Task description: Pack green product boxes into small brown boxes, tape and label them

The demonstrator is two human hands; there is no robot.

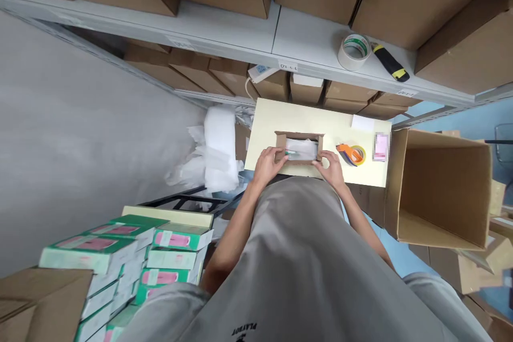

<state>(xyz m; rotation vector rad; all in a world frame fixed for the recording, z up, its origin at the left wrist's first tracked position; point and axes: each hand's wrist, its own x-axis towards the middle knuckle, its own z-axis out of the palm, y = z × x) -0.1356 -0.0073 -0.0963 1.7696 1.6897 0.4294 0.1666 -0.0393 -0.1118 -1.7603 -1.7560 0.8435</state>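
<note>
A small open cardboard box [298, 134] rests on the cream-coloured tabletop in front of me. Inside it lies something wrapped in whitish, translucent packing [301, 148], with a bit of green showing near the left end. My left hand [269, 164] grips the box's left end, thumb at the front left corner. At the front right corner, my right hand [331, 168] pinches the cardboard between thumb and fingers. To the right of the box lies an orange tape dispenser [351, 154] with a roll of tape.
A large open carton [444, 187] stands right of the table [272, 112]. White foam wrap [220, 149] is on the left. Green-and-white boxes [168, 259] are stacked at lower left. The shelf above holds cartons, a tape roll [355, 52] and a box cutter [389, 62].
</note>
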